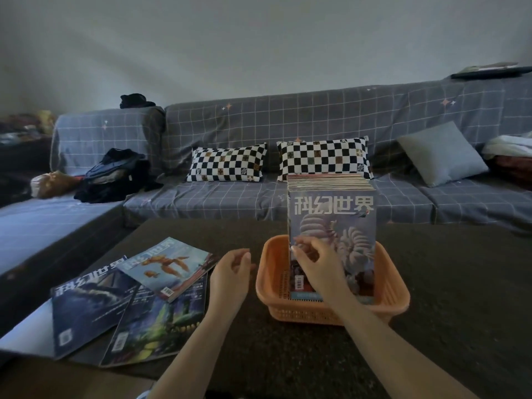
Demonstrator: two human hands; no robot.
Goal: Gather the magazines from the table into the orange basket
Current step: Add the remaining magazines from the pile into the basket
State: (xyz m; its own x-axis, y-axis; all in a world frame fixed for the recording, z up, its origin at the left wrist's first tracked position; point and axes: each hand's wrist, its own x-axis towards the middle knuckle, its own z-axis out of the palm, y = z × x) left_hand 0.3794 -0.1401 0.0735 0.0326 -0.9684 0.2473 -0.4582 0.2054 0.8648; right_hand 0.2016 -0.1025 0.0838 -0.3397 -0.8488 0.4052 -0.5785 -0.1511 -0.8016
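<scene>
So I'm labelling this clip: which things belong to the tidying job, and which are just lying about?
Job: orange basket; upright magazines in it, gripped by right hand; three magazines on table; left hand.

Lying about: checkered cushions, grey cushion, dark clothes.

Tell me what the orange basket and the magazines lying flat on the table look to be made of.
orange basket: likely moulded plastic, matte, judging by its uniform colour and walls pierced with small slots. Flat magazines: paper with seemingly coated, slightly glossy printed covers; thin page edges show on the top one.
</scene>
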